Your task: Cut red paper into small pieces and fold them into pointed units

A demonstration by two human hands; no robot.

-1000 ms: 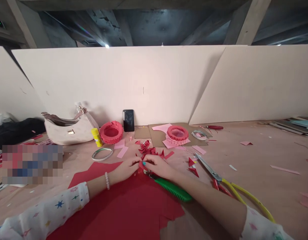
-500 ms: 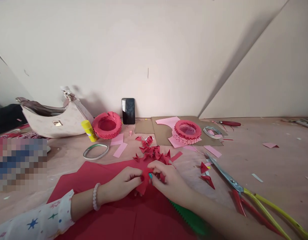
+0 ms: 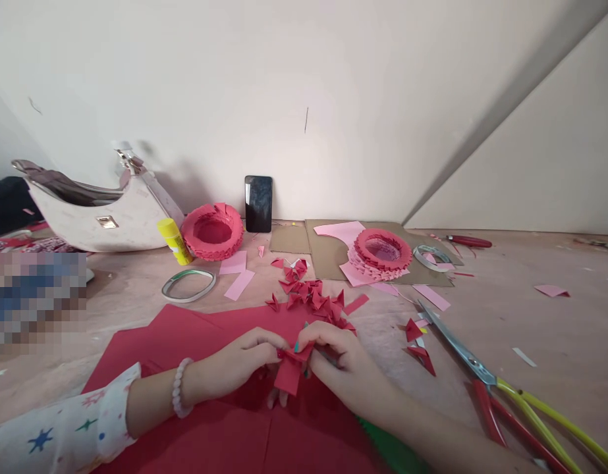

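Note:
My left hand (image 3: pixel 237 365) and my right hand (image 3: pixel 340 359) meet over a large red paper sheet (image 3: pixel 185 342), both pinching a small piece of red paper (image 3: pixel 288 372) that hangs folded between the fingertips. Just beyond the hands lies a pile of folded red paper triangles (image 3: pixel 308 296). A green comb-like tool (image 3: pixel 390 447) pokes out from under my right forearm.
Yellow-handled scissors (image 3: pixel 481 375) lie at right. Two red and pink folded-paper rings (image 3: pixel 212 232) (image 3: pixel 383 251), a yellow glue stick (image 3: pixel 172 240), tape rolls (image 3: pixel 188 284), a phone (image 3: pixel 258 203) against the wall, a white handbag (image 3: pixel 96 210) and pink scraps surround the work.
The view tilted down and the hands came nearer. They lifted the small red paper piece off the sheet and now hold it between both sets of fingertips.

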